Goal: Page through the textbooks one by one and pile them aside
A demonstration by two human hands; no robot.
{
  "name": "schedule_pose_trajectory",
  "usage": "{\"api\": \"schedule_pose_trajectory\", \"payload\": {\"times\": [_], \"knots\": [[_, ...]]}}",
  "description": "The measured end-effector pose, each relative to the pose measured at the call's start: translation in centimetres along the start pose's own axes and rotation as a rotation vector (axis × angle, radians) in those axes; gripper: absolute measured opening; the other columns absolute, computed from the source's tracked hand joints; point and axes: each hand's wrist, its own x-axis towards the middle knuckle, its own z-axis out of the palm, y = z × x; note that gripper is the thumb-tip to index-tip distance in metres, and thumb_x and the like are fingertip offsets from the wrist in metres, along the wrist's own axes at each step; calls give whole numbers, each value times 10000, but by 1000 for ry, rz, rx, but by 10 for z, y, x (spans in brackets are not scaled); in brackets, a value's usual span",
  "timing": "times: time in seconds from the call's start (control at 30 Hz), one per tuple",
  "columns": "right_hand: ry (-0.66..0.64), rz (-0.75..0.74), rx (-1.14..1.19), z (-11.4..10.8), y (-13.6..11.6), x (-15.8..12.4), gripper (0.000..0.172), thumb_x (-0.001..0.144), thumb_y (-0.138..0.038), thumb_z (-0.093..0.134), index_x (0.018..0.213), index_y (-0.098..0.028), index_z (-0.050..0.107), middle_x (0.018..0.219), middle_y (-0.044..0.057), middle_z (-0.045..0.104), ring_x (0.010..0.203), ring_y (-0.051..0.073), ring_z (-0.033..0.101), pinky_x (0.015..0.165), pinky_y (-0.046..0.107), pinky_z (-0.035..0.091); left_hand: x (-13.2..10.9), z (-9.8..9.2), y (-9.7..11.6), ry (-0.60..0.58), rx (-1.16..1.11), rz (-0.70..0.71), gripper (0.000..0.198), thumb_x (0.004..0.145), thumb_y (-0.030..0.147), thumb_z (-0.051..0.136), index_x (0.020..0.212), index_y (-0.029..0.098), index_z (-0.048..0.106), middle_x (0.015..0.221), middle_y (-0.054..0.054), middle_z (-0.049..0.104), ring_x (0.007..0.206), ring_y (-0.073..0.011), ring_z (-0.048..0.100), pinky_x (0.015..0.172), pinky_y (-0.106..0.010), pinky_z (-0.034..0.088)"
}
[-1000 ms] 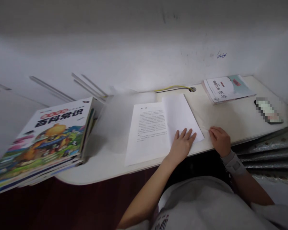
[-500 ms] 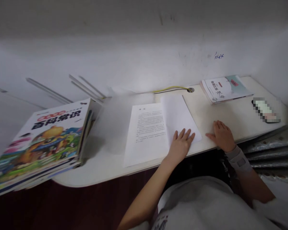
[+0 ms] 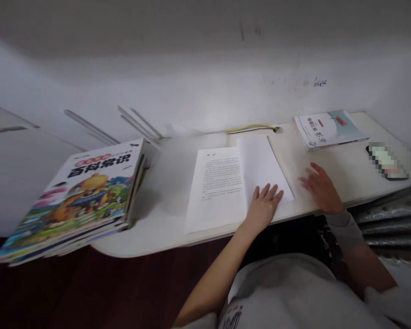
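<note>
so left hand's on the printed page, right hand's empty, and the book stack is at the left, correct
Not quite: the head view shows the left hand on the blank page, not on the printed page beside it. The right hand is empty and the book stack is at the left, as you say.

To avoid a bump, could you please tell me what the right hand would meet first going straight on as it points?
The right hand, its fingers blurred, would probably meet the open booklet's blank page first, though the hand's height is unclear.
</note>
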Motion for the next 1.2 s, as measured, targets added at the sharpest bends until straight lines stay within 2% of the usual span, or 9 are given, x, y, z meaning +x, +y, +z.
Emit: {"api": "schedule_pose_trajectory", "payload": {"times": [0.07,0.2,0.33,0.47,0.6,0.73,0.87,1.0,1.2], "knots": [[-115,145,179,-6,-1,9,553,797,-527,587,1299,-336,460,1219,58,613,1051,225,629,909,444,513,-1,0,0,5,-2,0,478,908,115,412,1362,247,478,1434,-97,461,1335,-286,395,1064,-526,331],[-336,361,310,-20,1,22,400,781,-498,592,1130,-304,574,1186,72,636,1058,243,621,912,496,498,4,-7,3,-42,-6,-20,487,919,117,381,1383,250,447,1422,-102,470,1319,-295,401,1039,-534,342],[-373,404,457,-17,1,25,433,793,-436,605,1194,-291,530,1192,52,612,1062,211,602,945,489,468,20,-20,15,-59,30,-53,524,930,141,367,1436,277,350,1342,-126,513,1183,-291,489,952,-510,400],[-428,443,545,-2,-4,23,535,807,-579,559,1271,-321,492,1141,43,618,988,186,617,896,405,493,30,-23,27,-46,85,-71,553,925,155,383,1459,272,300,1198,-145,554,1029,-273,538,856,-478,441],[-394,503,580,2,-6,23,563,795,-691,495,1219,-322,528,1117,34,640,941,164,629,872,357,502,27,-16,30,-1,108,-55,632,916,155,408,1485,332,197,1207,-124,532,1029,-263,523,863,-477,434],[-393,447,542,-1,-10,21,406,761,-472,683,1118,-306,584,1031,14,683,923,160,644,833,322,517,24,-11,28,25,123,-35,653,914,150,411,1484,366,177,1237,-116,513,1061,-270,506,877,-489,425],[-298,432,421,-9,-14,19,428,688,-246,749,1094,-251,616,998,31,721,944,170,660,872,333,517,22,-9,28,9,123,-33,597,923,150,377,1483,288,225,1249,-120,517,1096,-287,491,895,-500,421],[-226,469,400,-19,-14,22,381,691,-218,708,1067,-219,641,974,57,738,910,184,686,874,358,521,20,-7,26,-5,99,-41,547,922,147,374,1460,210,299,1289,-133,508,1170,-293,453,964,-507,384],[-188,414,352,-22,-8,22,335,732,-247,668,1065,-241,624,958,44,739,872,179,690,846,360,527,22,-13,24,-27,67,-29,580,915,132,378,1464,294,284,1325,-120,497,1149,-285,481,940,-485,411]]}}
